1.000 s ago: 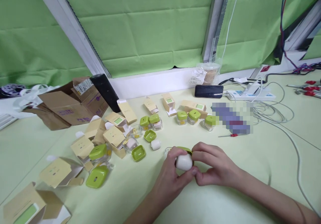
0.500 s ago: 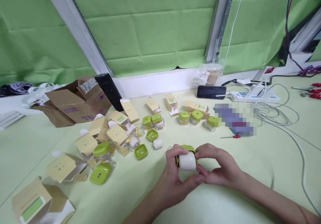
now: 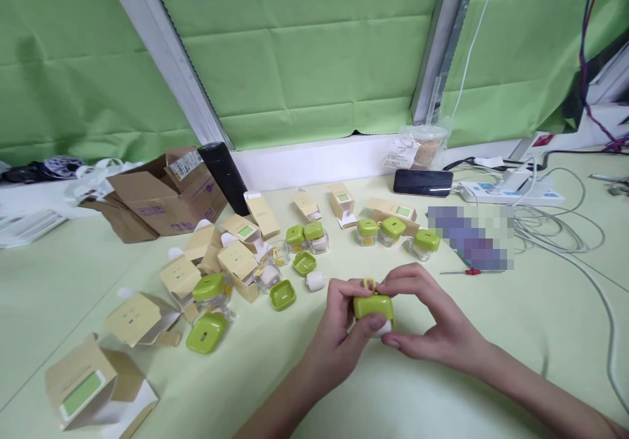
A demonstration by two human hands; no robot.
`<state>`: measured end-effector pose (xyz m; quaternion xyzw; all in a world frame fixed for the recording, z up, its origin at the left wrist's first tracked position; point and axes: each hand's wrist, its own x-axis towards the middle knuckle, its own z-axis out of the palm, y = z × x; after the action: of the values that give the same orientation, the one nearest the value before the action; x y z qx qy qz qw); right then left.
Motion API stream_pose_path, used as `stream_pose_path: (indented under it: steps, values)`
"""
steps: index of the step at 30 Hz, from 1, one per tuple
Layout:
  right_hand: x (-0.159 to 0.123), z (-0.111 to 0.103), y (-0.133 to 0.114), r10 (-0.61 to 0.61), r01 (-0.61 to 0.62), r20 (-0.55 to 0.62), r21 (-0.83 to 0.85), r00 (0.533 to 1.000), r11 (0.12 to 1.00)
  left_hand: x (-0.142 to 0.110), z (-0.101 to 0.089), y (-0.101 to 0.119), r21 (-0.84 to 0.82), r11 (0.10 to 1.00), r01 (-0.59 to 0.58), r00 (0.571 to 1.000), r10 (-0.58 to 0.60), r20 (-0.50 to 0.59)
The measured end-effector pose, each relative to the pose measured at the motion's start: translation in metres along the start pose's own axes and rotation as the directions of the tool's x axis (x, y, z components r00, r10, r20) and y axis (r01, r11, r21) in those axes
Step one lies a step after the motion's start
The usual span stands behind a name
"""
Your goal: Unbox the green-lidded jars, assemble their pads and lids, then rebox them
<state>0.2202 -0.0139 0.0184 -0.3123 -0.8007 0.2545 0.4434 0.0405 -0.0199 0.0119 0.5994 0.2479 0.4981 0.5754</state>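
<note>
Our two hands grasp a small green case over the table.
Our left hand grips it with the thumb across its front, and our right hand holds its right side between fingers and thumb; a yellow loop rises at its top and white shows beneath. Beyond it to the left we see a white cylinder near two upturned green lids.

Workshop, seemingly (screwdriver, power strip)
</note>
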Motion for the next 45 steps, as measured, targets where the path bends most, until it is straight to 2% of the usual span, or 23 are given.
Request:
stream_pose_path:
  steps: [2,4,6,8,10,13,15,17,19,21,23,25,26,28,31,34,38,41,45]
  values:
    - [-0.001,0.003,0.000,0.041,-0.042,0.006,0.054,0.999,0.998,0.001,0.000,0.002,-0.013,1.000,0.016,1.000,-0.016,-0.018]
    - [-0.001,0.007,0.001,0.137,-0.131,-0.015,0.189,0.990,0.973,0.002,0.000,0.004,-0.013,0.999,0.043,0.998,-0.043,-0.054]
    - [0.001,0.009,0.003,0.257,-0.241,-0.002,0.339,0.967,0.909,0.004,0.000,0.005,-0.009,0.998,0.066,0.995,-0.066,-0.077]
    - [0.004,0.010,0.005,0.342,-0.336,0.074,0.455,0.937,0.825,0.007,0.000,0.006,-0.016,0.997,0.071,0.993,-0.072,-0.097]
    - [0.008,0.010,0.005,0.385,-0.409,0.163,0.535,0.909,0.740,0.010,-0.001,0.005,-0.026,0.996,0.080,0.991,-0.082,-0.108]
    - [0.012,0.009,0.004,0.455,-0.470,0.189,0.596,0.870,0.651,0.012,-0.002,0.007,0.004,0.991,0.136,0.987,-0.135,-0.092]
    - [0.013,0.009,0.004,0.502,-0.497,0.185,0.620,0.845,0.607,0.012,-0.006,0.011,0.087,0.984,0.153,0.986,-0.147,-0.077]
    - [0.012,0.009,0.005,0.541,-0.500,0.185,0.691,0.820,0.522,0.011,-0.014,0.017,0.293,0.946,0.138,0.990,-0.124,-0.066]
    - [0.012,0.006,0.008,0.581,-0.454,0.150,0.784,0.800,0.423,0.012,-0.026,0.023,0.590,0.799,0.118,0.992,-0.115,-0.042]
    - [0.013,0.002,0.013,0.621,-0.382,0.071,0.841,0.780,0.384,0.013,-0.039,0.026,0.832,0.546,0.092,0.991,-0.135,-0.022]
    - [0.014,-0.004,0.018,0.648,-0.330,-0.019,0.849,0.762,0.413,0.015,-0.048,0.025,0.943,0.325,0.073,0.987,-0.159,-0.021]
    - [0.015,-0.008,0.022,0.657,-0.313,-0.078,0.833,0.750,0.456,0.015,-0.051,0.020,0.973,0.225,0.056,0.982,-0.188,-0.013]
    - [0.015,-0.010,0.023,0.656,-0.317,-0.092,0.820,0.749,0.477,0.015,-0.051,0.018,0.974,0.221,0.046,0.978,-0.207,0.001]
    - [0.015,-0.011,0.026,0.646,-0.352,-0.092,0.775,0.758,0.524,0.014,-0.048,0.013,0.959,0.282,0.019,0.968,-0.244,0.053]
    - [0.013,-0.010,0.027,0.601,-0.426,-0.060,0.650,0.797,0.629,0.011,-0.039,0.008,0.889,0.458,0.018,0.950,-0.286,0.128]
    - [0.013,-0.007,0.026,0.549,-0.456,-0.022,0.529,0.836,0.716,0.008,-0.029,0.000,0.793,0.598,0.113,0.953,-0.290,0.084]
    - [0.012,-0.006,0.025,0.455,-0.427,0.073,0.500,0.888,0.754,0.007,-0.021,-0.014,0.714,0.634,0.297,0.936,-0.341,-0.087]
    - [0.011,-0.007,0.026,0.378,-0.413,0.169,0.452,0.910,0.791,0.009,-0.021,-0.019,0.690,0.656,0.306,0.927,-0.371,-0.058]
    - [0.009,-0.005,0.029,0.364,-0.422,0.220,0.358,0.905,0.833,0.011,-0.022,-0.020,0.689,0.680,0.250,0.941,-0.339,-0.007]
